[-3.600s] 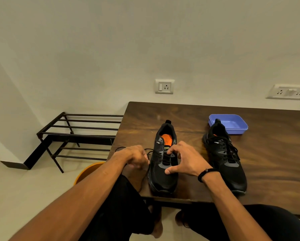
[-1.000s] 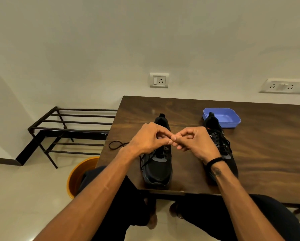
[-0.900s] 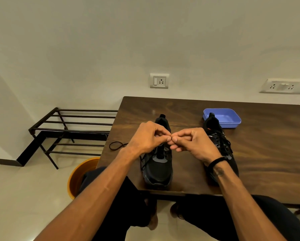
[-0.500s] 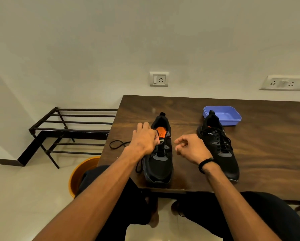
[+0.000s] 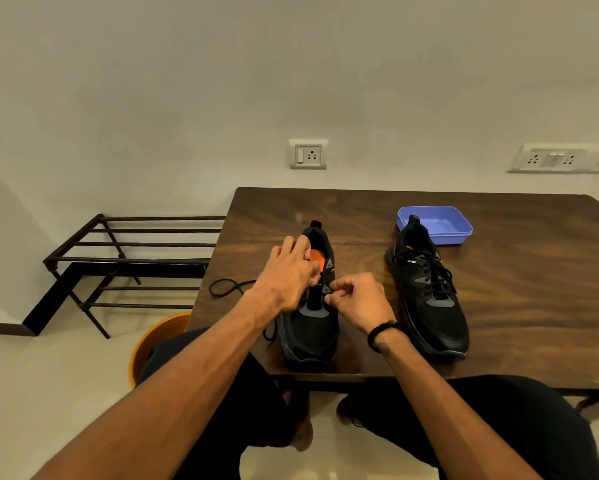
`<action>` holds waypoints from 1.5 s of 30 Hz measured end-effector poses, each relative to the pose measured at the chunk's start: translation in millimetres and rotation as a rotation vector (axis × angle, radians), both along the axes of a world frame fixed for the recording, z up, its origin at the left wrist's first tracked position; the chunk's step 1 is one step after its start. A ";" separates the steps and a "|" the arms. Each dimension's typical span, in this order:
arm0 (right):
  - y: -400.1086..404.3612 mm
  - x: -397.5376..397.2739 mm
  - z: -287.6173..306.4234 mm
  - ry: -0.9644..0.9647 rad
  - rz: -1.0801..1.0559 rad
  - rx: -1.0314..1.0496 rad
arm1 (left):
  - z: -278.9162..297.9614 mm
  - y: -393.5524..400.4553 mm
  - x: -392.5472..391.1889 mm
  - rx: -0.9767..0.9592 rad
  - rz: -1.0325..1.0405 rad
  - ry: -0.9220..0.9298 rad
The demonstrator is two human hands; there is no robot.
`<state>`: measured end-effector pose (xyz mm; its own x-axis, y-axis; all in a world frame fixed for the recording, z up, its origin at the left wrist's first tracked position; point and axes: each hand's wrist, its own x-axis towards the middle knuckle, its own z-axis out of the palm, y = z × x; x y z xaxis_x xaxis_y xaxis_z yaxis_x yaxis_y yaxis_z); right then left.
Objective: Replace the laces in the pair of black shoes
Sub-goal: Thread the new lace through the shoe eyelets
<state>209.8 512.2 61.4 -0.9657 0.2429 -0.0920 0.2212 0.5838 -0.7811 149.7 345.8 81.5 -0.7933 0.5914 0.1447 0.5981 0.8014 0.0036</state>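
Both of your hands meet over the near shoe, which stands at the front edge of the table with its toe toward you. Your left hand lies across the shoe's left side, two fingers straight along the collar and the others bent down to the eyelet row; whether they grip the lace there cannot be told. Your right hand is curled, thumb and forefinger pinched together at the right eyelet row, on what looks like the lace end, though it is too small to confirm. A black band circles your right wrist. Loose lace runs from under your left hand, looping on the tabletop to the left and hanging at the table's front edge. An orange insole shows inside the open shoe. To the right, well apart, stands the second shoe, fully laced, its heel just in front of a blue tray. Left of the table stand a black metal rack and, below the table corner, an orange bucket.
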 end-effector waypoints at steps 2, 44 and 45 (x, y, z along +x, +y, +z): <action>-2.2 1.3 -0.3 0.021 -0.003 0.027 | -0.1 -2.8 -1.2 -0.030 -0.042 0.033; -3.7 4.1 -11.7 0.080 0.021 0.094 | -31.9 10.0 14.4 0.424 0.317 -0.268; -4.5 5.0 -13.0 0.083 0.013 0.095 | -33.8 11.8 16.0 0.413 0.321 -0.233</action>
<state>214.8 507.7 48.4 -0.9721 0.2343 0.0112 0.1502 0.6586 -0.7374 165.6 357.6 47.7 -0.9626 0.2467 0.1122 0.2705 0.8471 0.4574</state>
